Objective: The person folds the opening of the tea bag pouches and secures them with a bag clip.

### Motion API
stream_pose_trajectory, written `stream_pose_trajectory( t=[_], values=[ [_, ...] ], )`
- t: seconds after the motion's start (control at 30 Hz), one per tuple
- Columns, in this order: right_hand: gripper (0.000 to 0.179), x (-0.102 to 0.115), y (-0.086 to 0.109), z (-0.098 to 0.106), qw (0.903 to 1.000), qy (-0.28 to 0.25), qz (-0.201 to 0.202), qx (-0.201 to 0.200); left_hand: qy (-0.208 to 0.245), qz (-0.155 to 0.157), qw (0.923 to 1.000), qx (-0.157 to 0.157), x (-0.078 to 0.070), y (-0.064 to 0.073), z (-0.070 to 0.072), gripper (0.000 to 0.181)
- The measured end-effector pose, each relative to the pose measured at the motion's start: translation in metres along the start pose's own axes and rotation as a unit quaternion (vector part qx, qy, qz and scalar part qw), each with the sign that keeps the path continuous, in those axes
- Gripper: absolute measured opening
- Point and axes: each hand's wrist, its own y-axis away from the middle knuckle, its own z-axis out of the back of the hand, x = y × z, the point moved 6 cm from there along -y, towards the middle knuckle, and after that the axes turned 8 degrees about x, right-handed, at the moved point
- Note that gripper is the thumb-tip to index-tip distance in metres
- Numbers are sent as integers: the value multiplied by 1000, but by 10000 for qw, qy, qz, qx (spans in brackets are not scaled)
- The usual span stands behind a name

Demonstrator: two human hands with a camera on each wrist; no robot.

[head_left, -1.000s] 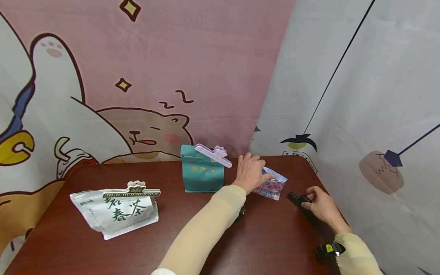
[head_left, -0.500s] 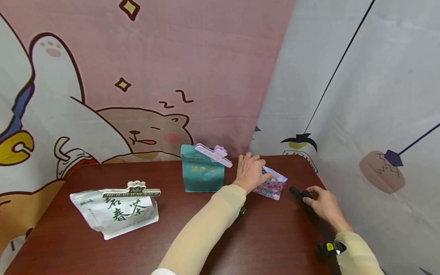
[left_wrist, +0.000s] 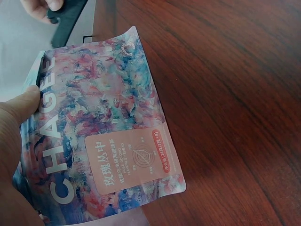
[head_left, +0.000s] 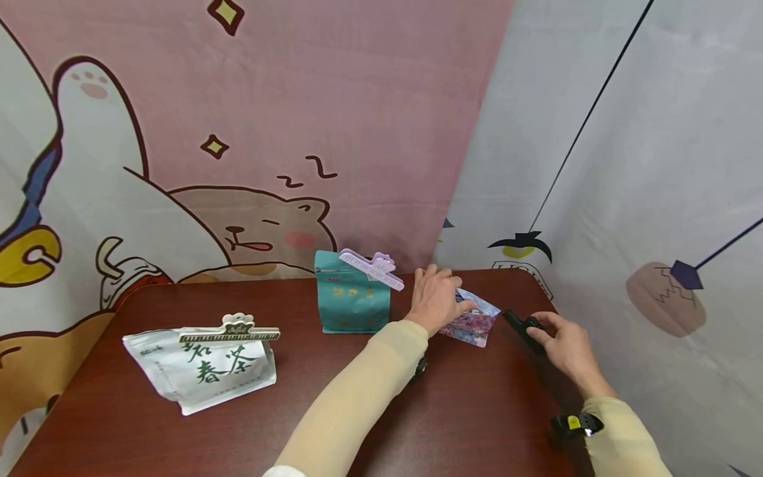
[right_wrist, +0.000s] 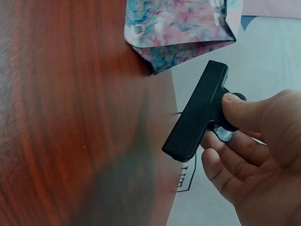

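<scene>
A pink-and-blue patterned tea bag pouch [left_wrist: 108, 103] stands near the back right of the table, its top edge folded. My left hand [head_left: 436, 298] holds that top edge, with the thumb on the front face. Just right of the pouch, my right hand [head_left: 569, 348] pinches a black bag clip [right_wrist: 197, 113] by its handles, thumb on one side and fingers on the other. The clip hangs above the table, apart from the pouch. Whether its jaws are parted cannot be told.
Left of my left hand stands a teal pouch [head_left: 353, 305] with a lilac clip [head_left: 372, 268] set slantwise on its top. At the left lies a white pouch [head_left: 203, 377] with a white clip [head_left: 229, 331]. A printed cloth [head_left: 381, 132] rises behind the table [head_left: 465, 411].
My right hand has lifted the black clip slightly and moved it a little farther back and to the right. My left hand stays at the patterned pouch.
</scene>
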Motion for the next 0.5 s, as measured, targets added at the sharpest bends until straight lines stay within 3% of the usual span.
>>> stream_pose_trajectory(
  t=[0.3, 0.5],
  values=[
    [27, 18, -2, 11, 9988, -78, 232, -434, -26, -10, 10000, 11, -1, 0, 0, 58],
    [24, 27, -5, 14, 9984, -21, 297, -475, -55, 16, 10000, 39, 0, 0, 0, 58]
  ],
)
